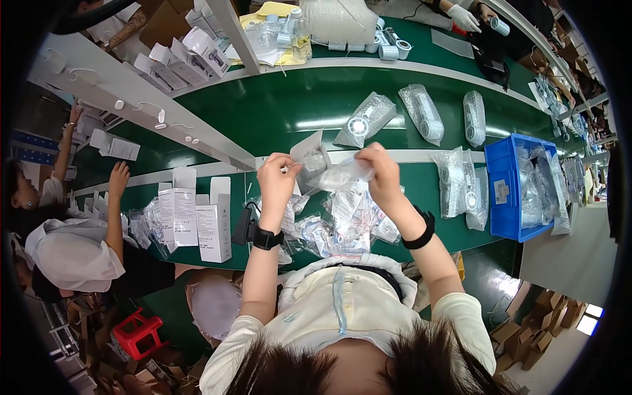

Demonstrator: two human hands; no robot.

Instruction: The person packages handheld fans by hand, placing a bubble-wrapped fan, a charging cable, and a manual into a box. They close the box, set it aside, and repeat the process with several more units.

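My left hand (278, 172) is closed on the edge of a small white carton (308, 146), whose flap stands up. Inside the carton some clear plastic shows. A crumpled clear plastic bag (339, 176), blurred by motion, is gripped in my right hand (380, 170) beside the carton's opening; what it contains cannot be made out. Below both hands lies a loose pile of clear plastic packets (349, 220). Bubble-wrapped items (366, 120) rest on the green surface beyond, and more bubble-wrapped items (450, 182) stand to the right.
A blue crate (503, 191) of wrapped items stands at the right. Upright white cartons (212, 227) are to the left, near a metal post (197, 131). A co-worker (72, 253) works at far left. Gloved hands (464, 18) appear across the bench. A red stool (139, 334) is on the floor.
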